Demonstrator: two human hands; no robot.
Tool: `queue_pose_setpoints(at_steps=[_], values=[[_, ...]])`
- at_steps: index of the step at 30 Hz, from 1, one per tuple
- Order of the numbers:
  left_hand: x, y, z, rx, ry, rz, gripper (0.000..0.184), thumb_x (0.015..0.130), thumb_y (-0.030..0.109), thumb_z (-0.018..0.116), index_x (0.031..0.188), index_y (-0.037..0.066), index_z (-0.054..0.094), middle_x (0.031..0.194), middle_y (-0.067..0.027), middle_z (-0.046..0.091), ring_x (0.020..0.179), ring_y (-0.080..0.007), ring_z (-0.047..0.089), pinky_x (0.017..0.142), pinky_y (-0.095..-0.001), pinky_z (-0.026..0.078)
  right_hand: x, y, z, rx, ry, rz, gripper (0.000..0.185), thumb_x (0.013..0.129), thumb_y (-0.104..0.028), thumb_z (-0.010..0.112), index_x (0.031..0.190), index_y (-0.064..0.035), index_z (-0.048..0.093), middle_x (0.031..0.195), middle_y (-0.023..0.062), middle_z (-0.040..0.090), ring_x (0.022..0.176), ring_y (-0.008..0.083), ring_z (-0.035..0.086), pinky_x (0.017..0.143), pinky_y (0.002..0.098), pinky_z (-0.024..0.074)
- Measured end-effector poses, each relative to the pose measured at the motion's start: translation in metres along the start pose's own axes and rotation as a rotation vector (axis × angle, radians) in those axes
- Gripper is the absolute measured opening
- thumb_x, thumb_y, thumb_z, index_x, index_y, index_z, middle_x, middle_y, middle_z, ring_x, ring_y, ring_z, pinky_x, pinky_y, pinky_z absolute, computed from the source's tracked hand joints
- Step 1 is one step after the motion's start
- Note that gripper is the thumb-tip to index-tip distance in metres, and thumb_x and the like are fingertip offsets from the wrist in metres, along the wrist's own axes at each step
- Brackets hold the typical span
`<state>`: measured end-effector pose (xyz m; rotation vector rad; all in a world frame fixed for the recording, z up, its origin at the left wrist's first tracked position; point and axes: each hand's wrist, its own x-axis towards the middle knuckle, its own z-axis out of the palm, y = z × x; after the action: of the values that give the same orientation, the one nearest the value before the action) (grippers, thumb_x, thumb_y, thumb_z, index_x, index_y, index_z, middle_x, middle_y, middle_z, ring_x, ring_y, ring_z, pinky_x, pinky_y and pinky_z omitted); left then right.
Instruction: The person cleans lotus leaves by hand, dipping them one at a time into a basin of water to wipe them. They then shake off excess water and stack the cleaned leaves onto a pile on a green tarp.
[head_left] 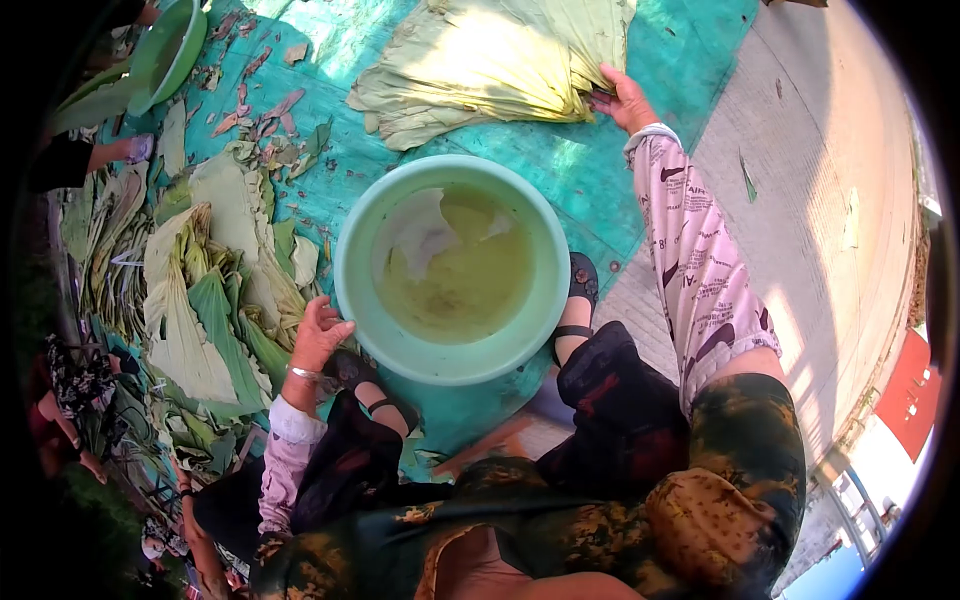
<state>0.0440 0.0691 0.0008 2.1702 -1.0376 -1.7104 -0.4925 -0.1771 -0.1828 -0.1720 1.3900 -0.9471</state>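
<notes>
At the top, a fanned stack of large pale yellow-green leaves (pixel 480 75) lies on the turquoise ground sheet. My right hand (pixel 625 102) is at its gathered right end, thumb above and the other fingers partly hidden at the edge, pinching the leaves. A round light-green basin (pixel 450 372) stands between my feet, with murky yellowish water (pixel 480 280) in it. Close to the basin's left rim is my left hand (pixel 320 335), its fingers loosely bent and apart with nothing in them. Beside it on the left lies a heap of folded green and pale leaves (pixel 205 310).
The turquoise sheet (pixel 590 190) is strewn with dry leaf scraps (pixel 285 105) at upper left. Another green basin (pixel 185 60) stands there, near a person's foot (pixel 140 148). More people sit at lower left. Concrete ground (pixel 800 200) lies to the right.
</notes>
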Motion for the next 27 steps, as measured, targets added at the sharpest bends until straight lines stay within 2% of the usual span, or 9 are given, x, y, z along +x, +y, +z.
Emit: queue_pose_setpoints(at_steps=[2,4,6,8,10,15,18,22,27], values=[[0.005,0.062,-0.003,0.209,0.219,0.285,0.053,0.074,0.015,0.067,0.119,0.001,0.042,0.101,-0.0080,0.057,0.088,-0.0143,0.054,0.073,-0.0262,0.045,-0.002,-0.002,0.004,0.020,-0.009,-0.013,0.039,0.077,-0.026,0.063,0.107,-0.0053,0.052,0.104,0.0104,0.056,0.091,0.0269,0.055,0.076,0.0432,0.0471],[0.009,0.148,0.023,-0.170,-0.028,0.205,0.051,0.076,0.018,0.065,0.119,0.002,0.042,0.102,-0.0103,0.055,0.092,-0.0165,0.053,0.075,-0.0278,0.044,-0.001,-0.002,0.000,0.058,-0.040,-0.040,0.039,0.076,-0.025,0.064,0.107,-0.0046,0.052,0.102,0.0103,0.057,0.089,0.0265,0.056,0.076,0.0420,0.0478],[0.029,0.196,0.069,-0.209,-0.234,0.263,0.049,0.080,0.022,0.061,0.118,-0.001,0.041,0.106,-0.0127,0.054,0.094,-0.0177,0.054,0.078,-0.0299,0.044,-0.003,-0.002,0.002,0.059,-0.018,-0.048,0.039,0.075,-0.024,0.064,0.107,-0.0043,0.052,0.101,0.0106,0.058,0.087,0.0266,0.057,0.075,0.0411,0.0485],[0.071,0.218,0.126,-0.398,-0.427,0.074,0.050,0.080,0.024,0.062,0.118,-0.003,0.041,0.109,-0.0161,0.053,0.095,-0.0199,0.054,0.079,-0.0321,0.045,-0.005,-0.004,0.003,0.064,-0.002,-0.045,0.040,0.075,-0.024,0.065,0.107,-0.0040,0.052,0.100,0.0108,0.059,0.086,0.0268,0.058,0.075,0.0402,0.0490],[0.127,0.224,0.190,-0.521,-0.448,-0.074,0.066,0.078,0.029,0.064,0.125,-0.006,0.033,0.121,-0.0269,0.040,0.110,-0.0345,0.044,0.088,-0.0395,0.042,-0.003,-0.007,0.004,0.066,-0.002,-0.025,0.040,0.074,-0.024,0.066,0.106,-0.0037,0.053,0.100,0.0111,0.059,0.086,0.0270,0.058,0.075,0.0394,0.0492],[0.199,0.226,0.300,-1.068,-0.136,-0.550,0.066,0.078,0.032,0.064,0.127,0.002,0.031,0.130,-0.0238,0.029,0.120,-0.0331,0.032,0.091,-0.0476,0.038,-0.010,-0.014,0.006,0.064,-0.061,-0.026,0.042,0.075,-0.026,0.066,0.108,-0.0027,0.052,0.102,0.0123,0.058,0.090,0.0286,0.058,0.078,0.0414,0.0481],[0.222,0.211,0.323,-1.415,-0.286,-0.272,0.058,0.078,0.030,0.064,0.123,0.007,0.037,0.127,-0.0181,0.036,0.115,-0.0314,0.038,0.088,-0.0457,0.039,-0.023,-0.018,0.009,0.101,-0.032,0.015,0.034,0.078,-0.029,0.063,0.103,-0.0081,0.055,0.098,0.0079,0.059,0.085,0.0223,0.058,0.077,0.0370,0.0480],[0.237,0.222,0.325,-1.475,-0.289,-0.155,0.031,0.079,0.022,0.063,0.106,0.010,0.052,0.105,-0.0067,0.056,0.094,-0.0247,0.053,0.076,-0.0348,0.046,-0.012,-0.011,0.008,0.118,-0.032,0.038,0.031,0.078,-0.021,0.062,0.104,-0.0061,0.053,0.099,0.0087,0.058,0.084,0.0222,0.058,0.073,0.0369,0.0502],[0.229,0.221,0.316,-1.440,-0.263,-0.187,0.028,0.083,0.013,0.056,0.110,0.009,0.051,0.108,-0.0077,0.056,0.101,-0.0265,0.053,0.084,-0.0412,0.046,-0.019,0.002,0.003,0.194,-0.104,0.007,0.031,0.078,-0.008,0.059,0.106,-0.0010,0.046,0.100,0.0126,0.058,0.086,0.0257,0.059,0.069,0.0404,0.0520]])
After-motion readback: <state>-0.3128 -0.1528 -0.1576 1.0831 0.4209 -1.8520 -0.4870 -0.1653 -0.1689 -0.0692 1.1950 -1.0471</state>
